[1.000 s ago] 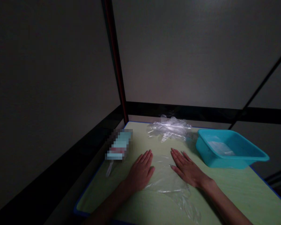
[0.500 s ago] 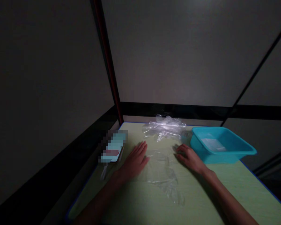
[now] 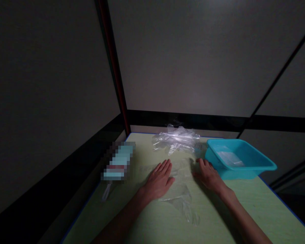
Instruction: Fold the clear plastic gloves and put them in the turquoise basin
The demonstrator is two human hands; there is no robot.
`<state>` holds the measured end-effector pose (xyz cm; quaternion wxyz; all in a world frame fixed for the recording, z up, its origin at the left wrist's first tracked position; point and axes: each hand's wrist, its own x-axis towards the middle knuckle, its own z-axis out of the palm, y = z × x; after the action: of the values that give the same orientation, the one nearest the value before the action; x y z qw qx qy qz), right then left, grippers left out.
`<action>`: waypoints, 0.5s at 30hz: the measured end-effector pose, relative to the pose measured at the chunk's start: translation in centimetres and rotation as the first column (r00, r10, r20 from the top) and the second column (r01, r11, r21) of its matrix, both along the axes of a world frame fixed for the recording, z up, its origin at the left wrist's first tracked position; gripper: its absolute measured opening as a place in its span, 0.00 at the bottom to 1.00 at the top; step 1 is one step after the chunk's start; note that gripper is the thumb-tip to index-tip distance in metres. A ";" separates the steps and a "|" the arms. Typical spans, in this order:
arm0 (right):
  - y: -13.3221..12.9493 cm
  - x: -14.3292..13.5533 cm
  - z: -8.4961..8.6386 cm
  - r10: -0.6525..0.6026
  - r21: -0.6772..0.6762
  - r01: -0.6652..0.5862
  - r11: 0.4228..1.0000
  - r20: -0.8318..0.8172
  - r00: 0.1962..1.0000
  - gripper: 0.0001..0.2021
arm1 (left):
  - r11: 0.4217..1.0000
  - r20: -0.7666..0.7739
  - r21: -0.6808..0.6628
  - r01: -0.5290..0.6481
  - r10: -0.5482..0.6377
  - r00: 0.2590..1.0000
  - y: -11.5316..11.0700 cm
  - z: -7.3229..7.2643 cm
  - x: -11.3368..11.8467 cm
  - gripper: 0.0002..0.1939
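A thin, see-through piece of plastic film (image 3: 181, 200) lies spread on the table, its near end crumpled and narrow; I cannot tell what kind of item it is. My left hand (image 3: 159, 179) rests flat over its left part, fingers stretched out and holding nothing. To the right of the film is my right hand (image 3: 208, 174), its fingers apart and slightly bent, with nothing visible in it. That hand is close to the left wall of a turquoise plastic basin (image 3: 246, 173). Farther back sits a loose heap of clear crinkled plastic (image 3: 178, 139).
The pale green table (image 3: 256, 206) has a blue edge and stands in a corner between walls. Something whitish and flat (image 3: 230, 158) lies in the basin. At the left edge is a blurred-out light blue flat object (image 3: 119, 161) with a whitish strip (image 3: 106, 192) near it.
My left hand has slid to the right across the film and now lies over more of it. My right hand has shifted slightly right. The view has moved a little.
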<state>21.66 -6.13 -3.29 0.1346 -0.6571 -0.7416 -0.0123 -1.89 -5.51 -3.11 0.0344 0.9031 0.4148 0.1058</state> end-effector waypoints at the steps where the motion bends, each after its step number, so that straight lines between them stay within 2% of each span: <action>1: 0.0 -0.3 0.3 -0.005 0.012 0.005 1.000 -0.001 1.000 0.14 | 1.000 0.001 0.008 -0.002 0.002 1.000 0.0 0.0 0.0 0.26; 2: 0.1 -0.7 0.6 0.014 0.029 -0.014 0.999 -0.021 1.000 0.15 | 1.000 0.001 0.013 -0.005 0.005 1.000 0.0 0.0 0.1 0.26; 4: 0.1 -1.9 1.3 0.133 0.073 -0.126 0.989 -0.108 0.985 0.16 | 1.000 0.000 0.017 -0.013 0.013 1.000 0.0 0.0 0.4 0.26; 6: 0.2 -3.5 1.7 0.297 0.106 -0.280 0.954 -0.207 0.932 0.19 | 1.000 -0.002 0.018 -0.020 0.020 1.000 0.1 0.1 0.6 0.26; 8: 0.4 -4.9 1.7 0.386 0.080 -0.378 0.922 -0.232 0.893 0.21 | 0.999 0.000 0.024 -0.023 0.023 1.000 0.2 0.4 0.7 0.26; 11: 0.6 -5.9 1.1 0.469 -0.010 -0.478 0.878 -0.178 0.865 0.25 | 0.999 0.007 0.038 -0.032 0.031 0.999 0.2 0.7 0.5 0.27; 15: 0.9 -5.7 0.1 0.484 -0.090 -0.487 0.869 -0.052 0.874 0.27 | 0.999 0.006 0.023 -0.040 0.040 0.999 0.2 0.6 0.0 0.27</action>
<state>16.00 -5.24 -3.21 0.1106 -0.4560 -0.8804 0.0684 -1.89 -5.34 -2.50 0.0230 0.8946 0.4314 0.1139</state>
